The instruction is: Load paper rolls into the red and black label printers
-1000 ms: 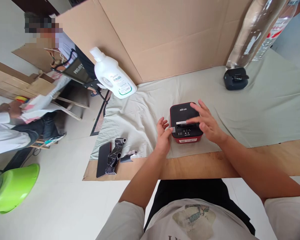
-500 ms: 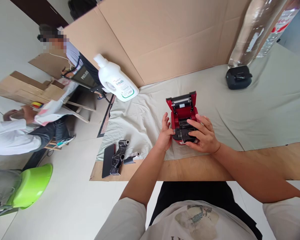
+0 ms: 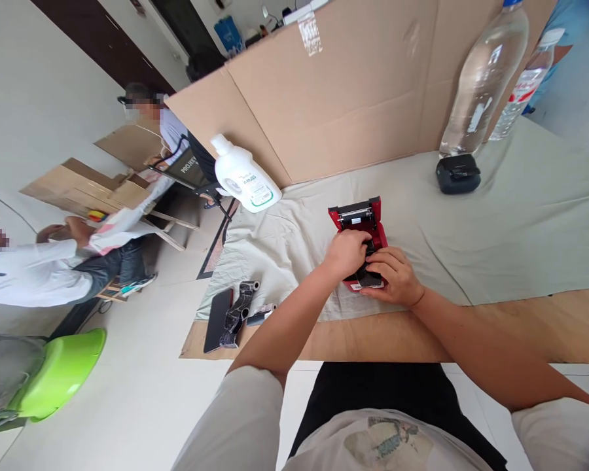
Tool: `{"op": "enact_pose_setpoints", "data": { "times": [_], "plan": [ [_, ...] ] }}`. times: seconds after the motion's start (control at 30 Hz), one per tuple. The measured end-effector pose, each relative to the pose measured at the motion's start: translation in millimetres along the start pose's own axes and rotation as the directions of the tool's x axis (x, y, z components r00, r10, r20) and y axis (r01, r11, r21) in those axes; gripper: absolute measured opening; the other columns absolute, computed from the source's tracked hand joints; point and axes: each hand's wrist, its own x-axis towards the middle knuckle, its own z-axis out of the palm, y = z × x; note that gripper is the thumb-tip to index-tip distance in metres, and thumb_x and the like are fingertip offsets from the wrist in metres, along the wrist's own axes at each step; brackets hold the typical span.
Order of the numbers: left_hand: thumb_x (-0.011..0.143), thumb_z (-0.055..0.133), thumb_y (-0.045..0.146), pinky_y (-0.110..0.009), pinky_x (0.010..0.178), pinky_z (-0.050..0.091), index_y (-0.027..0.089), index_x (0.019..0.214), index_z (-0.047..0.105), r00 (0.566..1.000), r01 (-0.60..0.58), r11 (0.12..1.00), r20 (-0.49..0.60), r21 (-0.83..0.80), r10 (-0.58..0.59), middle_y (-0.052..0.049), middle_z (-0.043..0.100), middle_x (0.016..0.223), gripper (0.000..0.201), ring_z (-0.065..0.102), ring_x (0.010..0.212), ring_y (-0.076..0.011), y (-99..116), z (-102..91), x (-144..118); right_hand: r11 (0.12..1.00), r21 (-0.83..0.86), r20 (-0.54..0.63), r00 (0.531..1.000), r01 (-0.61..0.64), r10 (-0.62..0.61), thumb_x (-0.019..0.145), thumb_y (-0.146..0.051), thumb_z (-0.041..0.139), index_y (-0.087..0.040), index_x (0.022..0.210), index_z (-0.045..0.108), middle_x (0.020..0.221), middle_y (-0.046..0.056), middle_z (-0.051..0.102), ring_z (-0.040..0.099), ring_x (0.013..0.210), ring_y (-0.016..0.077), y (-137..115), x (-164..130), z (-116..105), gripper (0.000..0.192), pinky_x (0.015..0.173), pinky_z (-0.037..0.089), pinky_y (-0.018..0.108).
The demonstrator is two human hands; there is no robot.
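Note:
A small red and black label printer (image 3: 360, 219) sits on the pale cloth (image 3: 495, 222) near the table's front edge, its lid swung up and back. My left hand (image 3: 346, 252) reaches down into the open compartment, fingers curled over the inside, which it hides. My right hand (image 3: 390, 275) grips the printer's front right corner and holds the body. What lies inside under my fingers I cannot make out.
A white detergent bottle (image 3: 245, 176) lies at the back left. A dark small device (image 3: 456, 173) and two clear bottles (image 3: 481, 78) stand at the back right before a cardboard wall (image 3: 334, 98). A phone (image 3: 218, 311) and black parts (image 3: 240, 307) lie at the left edge. Two people sit far left.
The printer's lid went from shut to open. My left hand moved from beside the printer into its open compartment, and my right hand settled on the front corner.

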Motion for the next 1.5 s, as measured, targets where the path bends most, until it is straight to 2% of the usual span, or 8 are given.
{"op": "enact_pose_setpoints", "data": {
  "times": [0.13,0.27,0.47,0.63,0.83,1.0,1.2,1.5],
  "plan": [
    [0.084,0.062,0.026,-0.047,0.103,0.041,0.014,0.101,0.072,0.922,0.035,0.941,0.352,0.335,-0.160,-0.016,0.074,0.106,0.024,0.066,0.108,-0.0322,15,-0.2,34,0.992,-0.071,-0.116,0.987,0.103,-0.111,0.075,-0.058,0.074,-0.027,0.095,0.068,0.102,0.007,0.071,0.063,0.101,0.0292,-1,0,-1,0.037,0.090,0.050,0.048],
    [0.084,0.062,0.028,-0.047,0.102,0.041,0.012,0.099,0.074,0.921,0.061,0.933,0.341,0.354,-0.190,-0.019,0.074,0.106,0.025,0.067,0.109,-0.0337,16,3.7,40,0.990,-0.041,-0.219,0.966,0.131,-0.137,0.082,-0.064,0.064,-0.025,0.113,0.063,0.113,0.011,0.066,0.059,0.108,0.0310,1,3,-6,0.050,0.093,0.050,0.050],
    [0.078,0.069,0.026,-0.043,0.108,0.039,0.020,0.115,0.069,0.945,0.090,0.953,0.278,0.290,-0.174,-0.009,0.073,0.116,0.037,0.064,0.115,-0.0288,9,3.3,32,0.957,0.153,-0.304,0.910,-0.245,0.282,0.092,-0.071,0.033,-0.021,0.120,0.055,0.124,0.016,0.057,0.056,0.116,0.0316,27,2,-6,0.061,0.094,0.049,0.053],
    [0.074,0.069,0.020,-0.035,0.094,0.049,0.017,0.107,0.070,0.984,0.098,0.974,0.169,-0.202,-0.064,-0.007,0.073,0.112,0.033,0.066,0.104,-0.0236,0,-15.3,16,0.910,0.237,-0.270,0.877,-0.339,0.397,0.096,-0.062,0.035,-0.022,0.114,0.056,0.122,0.014,0.058,0.057,0.112,0.0283,42,-2,-2,0.048,0.085,0.052,0.046],
    [0.067,0.078,0.038,-0.031,0.077,0.052,0.015,0.099,0.072,0.965,0.240,0.483,0.263,-0.842,-0.021,-0.007,0.073,0.093,0.040,0.066,0.081,-0.0190,-29,-49.4,-49,0.900,0.234,-0.211,0.884,-0.368,0.416,0.097,-0.054,0.039,-0.021,0.110,0.059,0.117,0.015,0.060,0.058,0.110,0.0285,42,-6,0,0.041,0.086,0.052,0.047],
    [0.065,0.078,0.035,-0.031,0.082,0.051,0.017,0.100,0.072,0.887,0.390,0.725,0.442,-0.568,-0.131,-0.005,0.073,0.098,0.039,0.065,0.090,-0.0212,-89,-59.6,-111,0.898,0.143,-0.246,0.864,-0.417,0.440,0.098,-0.052,0.037,-0.020,0.104,0.060,0.105,0.013,0.063,0.060,0.102,0.0272,48,-7,4,0.040,0.093,0.048,0.050],
    [0.074,0.066,0.025,-0.034,0.097,0.048,0.019,0.117,0.069,0.844,0.495,0.869,0.224,0.022,-0.487,-0.007,0.070,0.121,0.043,0.063,0.112,-0.0270,-156,-52.4,-135,0.884,0.106,-0.225,0.855,-0.456,0.468,0.097,-0.057,0.038,-0.021,0.098,0.061,0.100,0.012,0.064,0.059,0.098,0.0269,51,-6,8,0.043,0.089,0.048,0.049],
    [0.076,0.064,0.022,-0.049,0.105,0.039,0.025,0.131,0.059,0.844,0.434,0.849,0.195,0.301,-0.500,-0.013,0.058,0.139,0.056,0.051,0.129,-0.0348,-151,-37.6,-131,0.891,0.103,-0.220,0.864,-0.442,0.453,0.098,-0.053,0.040,-0.023,0.092,0.062,0.095,0.010,0.066,0.059,0.093,0.0250,51,-7,9,0.038,0.087,0.050,0.047]
  ]
}}
